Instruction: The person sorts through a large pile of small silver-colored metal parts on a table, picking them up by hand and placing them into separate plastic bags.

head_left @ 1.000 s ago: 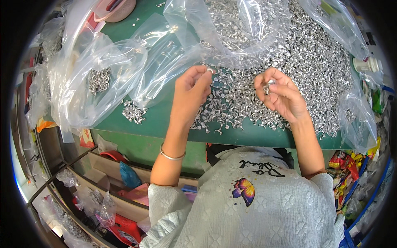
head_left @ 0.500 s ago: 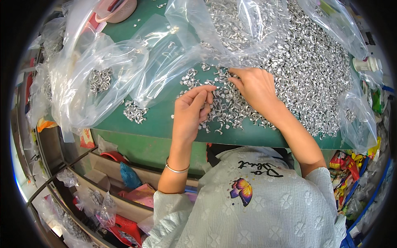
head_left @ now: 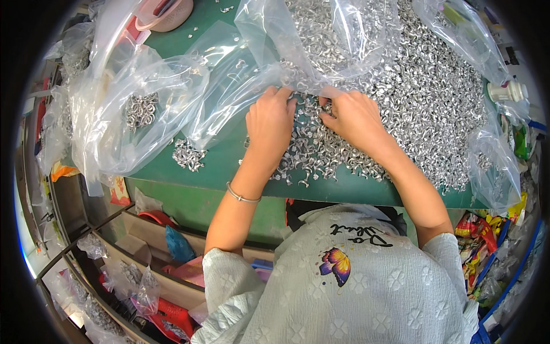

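1. We see a clear bag (head_left: 103, 132) draped over the near left corner of the green tabletop (head_left: 217, 166), silver pieces bunched inside it, much as half a second ago.
2. We find a pink basket (head_left: 172, 18) toward the far left corner, and a small heap (head_left: 188, 155) of silver pieces close to the near edge, both in about the same places.
3. We notice the left hand (head_left: 270, 121) has gone farther from the near edge than half a second ago; its fingers, then pointing right, now point toward the far edge. They are bent and close together at the left margin of the main pile; we cannot tell whether they have hold of a piece.
4. We see the right hand (head_left: 356, 119) barely moved, low over the pile, index finger and thumb slightly parted among the pieces. We cannot tell whether it grips one; a second ago it was raised, pinching one.
5. We see the main pile (head_left: 435, 114) of silver metal pieces spread from mid-tabletop to the right edge.
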`<act>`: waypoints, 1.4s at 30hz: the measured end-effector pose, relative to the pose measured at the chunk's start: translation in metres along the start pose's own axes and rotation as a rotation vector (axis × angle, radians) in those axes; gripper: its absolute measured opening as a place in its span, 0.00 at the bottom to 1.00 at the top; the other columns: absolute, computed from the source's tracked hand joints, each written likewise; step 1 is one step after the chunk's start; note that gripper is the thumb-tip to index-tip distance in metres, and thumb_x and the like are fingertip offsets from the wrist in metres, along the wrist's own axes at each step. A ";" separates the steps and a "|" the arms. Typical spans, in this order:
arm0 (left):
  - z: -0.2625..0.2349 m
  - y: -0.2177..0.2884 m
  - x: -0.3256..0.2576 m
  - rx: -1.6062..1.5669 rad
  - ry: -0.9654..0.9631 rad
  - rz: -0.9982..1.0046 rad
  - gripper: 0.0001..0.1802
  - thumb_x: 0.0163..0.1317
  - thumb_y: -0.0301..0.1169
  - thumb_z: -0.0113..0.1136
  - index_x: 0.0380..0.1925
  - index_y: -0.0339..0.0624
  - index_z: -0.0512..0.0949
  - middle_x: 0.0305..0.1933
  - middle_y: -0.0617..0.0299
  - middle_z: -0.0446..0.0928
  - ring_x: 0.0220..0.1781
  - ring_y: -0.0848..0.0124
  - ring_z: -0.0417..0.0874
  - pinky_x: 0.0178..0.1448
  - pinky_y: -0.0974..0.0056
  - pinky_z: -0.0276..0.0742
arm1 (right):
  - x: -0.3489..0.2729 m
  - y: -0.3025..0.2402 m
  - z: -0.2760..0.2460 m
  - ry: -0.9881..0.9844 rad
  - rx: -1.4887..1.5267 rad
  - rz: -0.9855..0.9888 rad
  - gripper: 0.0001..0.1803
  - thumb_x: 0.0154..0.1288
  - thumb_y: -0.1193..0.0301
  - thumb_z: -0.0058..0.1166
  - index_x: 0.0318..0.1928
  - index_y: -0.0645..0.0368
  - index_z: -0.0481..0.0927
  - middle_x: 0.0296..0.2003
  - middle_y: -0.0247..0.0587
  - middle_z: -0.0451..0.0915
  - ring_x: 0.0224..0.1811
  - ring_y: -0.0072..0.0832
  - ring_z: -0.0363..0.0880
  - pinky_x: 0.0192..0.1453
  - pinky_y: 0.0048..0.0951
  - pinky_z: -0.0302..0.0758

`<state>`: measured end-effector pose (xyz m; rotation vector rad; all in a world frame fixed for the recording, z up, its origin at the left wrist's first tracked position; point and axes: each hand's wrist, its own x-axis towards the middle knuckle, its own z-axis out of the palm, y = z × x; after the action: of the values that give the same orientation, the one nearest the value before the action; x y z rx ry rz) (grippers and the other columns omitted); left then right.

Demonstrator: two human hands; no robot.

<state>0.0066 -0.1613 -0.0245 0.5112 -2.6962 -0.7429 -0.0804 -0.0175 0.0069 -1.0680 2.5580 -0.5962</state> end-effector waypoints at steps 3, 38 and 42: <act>0.002 0.003 0.002 -0.096 0.053 0.039 0.12 0.51 0.28 0.66 0.37 0.42 0.82 0.23 0.56 0.73 0.25 0.58 0.74 0.30 0.58 0.68 | 0.002 0.001 -0.003 -0.039 0.027 -0.024 0.09 0.50 0.71 0.57 0.34 0.56 0.75 0.28 0.46 0.81 0.32 0.48 0.80 0.36 0.46 0.75; -0.027 -0.001 -0.026 -1.226 -0.235 -0.571 0.10 0.61 0.27 0.61 0.40 0.34 0.78 0.33 0.67 0.74 0.24 0.86 0.62 0.22 0.79 0.53 | -0.016 0.021 -0.013 -0.376 1.560 0.264 0.08 0.67 0.70 0.46 0.37 0.63 0.75 0.25 0.29 0.75 0.19 0.16 0.65 0.17 0.15 0.54; -0.032 0.000 -0.024 -1.484 -0.304 -0.602 0.09 0.64 0.27 0.56 0.42 0.35 0.76 0.38 0.63 0.75 0.25 0.85 0.61 0.21 0.80 0.54 | -0.017 0.017 -0.006 -0.318 1.545 0.362 0.09 0.65 0.70 0.50 0.36 0.64 0.77 0.21 0.30 0.75 0.19 0.17 0.67 0.15 0.18 0.56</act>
<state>0.0403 -0.1649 -0.0023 0.7450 -1.3762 -2.6708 -0.0818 0.0067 0.0063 -0.0883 1.2216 -1.6326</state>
